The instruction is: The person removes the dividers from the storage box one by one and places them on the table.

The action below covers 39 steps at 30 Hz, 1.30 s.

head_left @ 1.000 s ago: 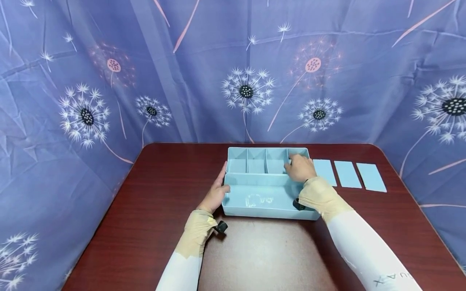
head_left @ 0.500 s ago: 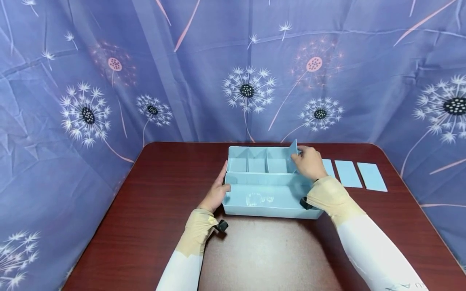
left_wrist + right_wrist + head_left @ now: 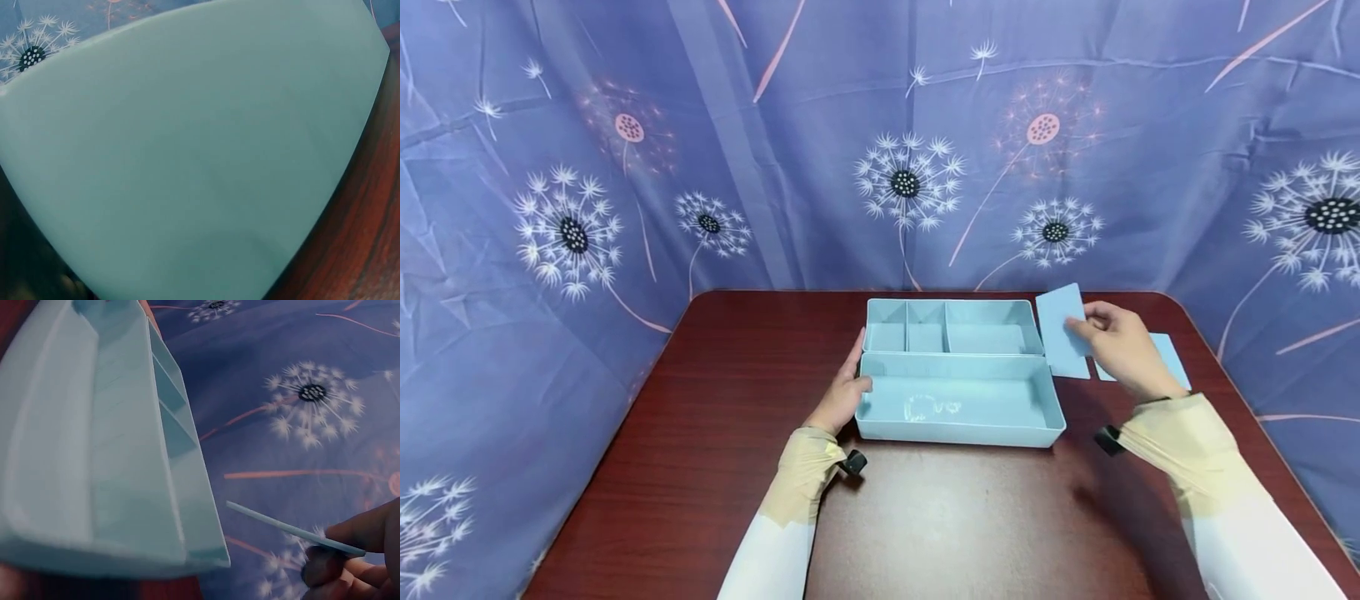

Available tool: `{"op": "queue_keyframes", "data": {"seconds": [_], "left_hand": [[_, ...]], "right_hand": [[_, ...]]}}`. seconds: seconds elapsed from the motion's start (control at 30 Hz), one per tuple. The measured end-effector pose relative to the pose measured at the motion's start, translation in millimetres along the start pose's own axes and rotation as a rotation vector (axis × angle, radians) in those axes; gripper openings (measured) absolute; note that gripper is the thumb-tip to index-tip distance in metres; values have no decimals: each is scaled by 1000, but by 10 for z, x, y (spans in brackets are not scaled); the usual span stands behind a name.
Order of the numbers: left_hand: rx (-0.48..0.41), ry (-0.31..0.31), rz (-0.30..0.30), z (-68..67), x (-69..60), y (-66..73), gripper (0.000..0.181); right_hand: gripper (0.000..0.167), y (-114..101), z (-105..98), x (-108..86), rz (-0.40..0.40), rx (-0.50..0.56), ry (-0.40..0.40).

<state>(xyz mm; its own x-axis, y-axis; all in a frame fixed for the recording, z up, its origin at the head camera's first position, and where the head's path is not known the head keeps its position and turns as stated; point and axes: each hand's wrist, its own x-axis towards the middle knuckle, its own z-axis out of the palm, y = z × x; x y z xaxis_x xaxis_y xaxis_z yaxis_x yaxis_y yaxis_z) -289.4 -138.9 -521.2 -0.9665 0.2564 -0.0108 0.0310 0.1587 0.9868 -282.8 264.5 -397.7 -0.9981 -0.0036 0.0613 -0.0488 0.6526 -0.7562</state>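
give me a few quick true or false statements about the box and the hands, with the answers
1. The right hand pinches a light blue panel. True.
2. That panel lies flat. False: it is held up at a tilt.
3. The left hand holds the left end of the organizer. True.
4. The organizer's front is split into three. False: the front section is undivided.
5. The back row shows three compartments. True.
6. Its middle compartment is the widest. False: the rightmost compartment is.
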Motion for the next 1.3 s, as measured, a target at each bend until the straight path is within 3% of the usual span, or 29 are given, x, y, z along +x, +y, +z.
{"op": "queue_keyframes", "data": {"seconds": [0.3,0.57,0.9,1.3], "left_hand": [[22,8,8,4,-7,-4,100],[4,10,13,8,-2,-5,100],[25,9,2,10,-17,8,100],[19,4,2,7,-3,-7,100]], "right_hand": [[54,473,-144,-429,57,-56,-12],[50,683,-80,-695,160,-38,-154],[44,879,162,-748,171,-60,-216],[43,1010,216,-721,97,-307,-181]]}}
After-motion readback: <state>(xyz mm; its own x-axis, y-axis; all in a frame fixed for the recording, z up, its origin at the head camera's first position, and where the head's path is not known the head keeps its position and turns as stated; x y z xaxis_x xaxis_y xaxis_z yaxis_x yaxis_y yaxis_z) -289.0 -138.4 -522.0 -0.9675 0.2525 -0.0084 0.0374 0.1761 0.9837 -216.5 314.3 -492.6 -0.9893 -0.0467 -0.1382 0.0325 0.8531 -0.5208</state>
